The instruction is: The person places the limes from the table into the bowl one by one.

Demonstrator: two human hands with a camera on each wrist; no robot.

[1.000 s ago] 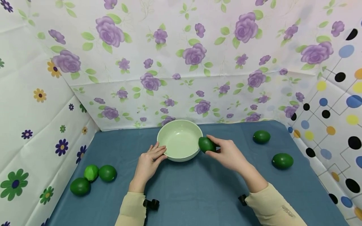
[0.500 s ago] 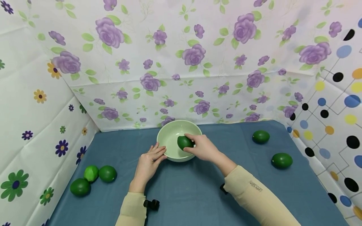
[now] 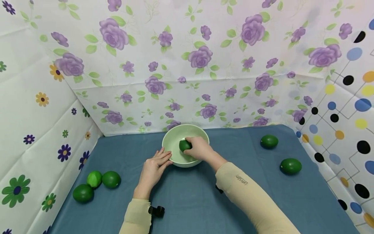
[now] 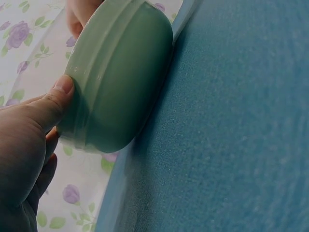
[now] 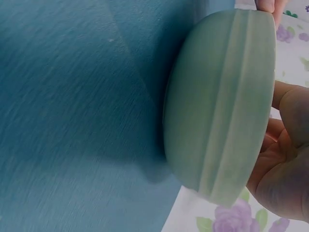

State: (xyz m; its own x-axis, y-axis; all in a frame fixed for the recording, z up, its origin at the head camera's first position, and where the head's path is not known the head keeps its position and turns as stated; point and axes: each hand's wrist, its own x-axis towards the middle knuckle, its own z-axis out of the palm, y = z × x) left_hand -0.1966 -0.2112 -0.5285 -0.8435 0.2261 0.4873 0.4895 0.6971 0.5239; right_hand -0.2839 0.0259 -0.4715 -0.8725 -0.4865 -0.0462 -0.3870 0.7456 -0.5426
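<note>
A pale green bowl [image 3: 172,143] stands on the blue cloth near the back wall. My left hand [image 3: 155,169] holds its left rim, the thumb [image 4: 63,89] lying against the outer wall. Over the bowl's inside, my right hand [image 3: 200,149] grips a dark green lime [image 3: 184,146] between thumb and fingers. The right wrist view shows the right hand [image 5: 285,154] reaching past the rim, with the bowl wall [image 5: 217,106] hiding the lime.
On the left lie a brighter green lime [image 3: 94,179] and two dark limes, one nearer [image 3: 83,193] and one beside it [image 3: 111,179]. Two more dark limes, a farther one [image 3: 269,141] and a nearer one [image 3: 290,166], lie on the right. A flowered cloth wall [image 3: 131,107] rises behind.
My right hand has carried the lime leftward from beside the bowl's right rim to over its inside and lower. The left hand and the bowl have stayed in place.
</note>
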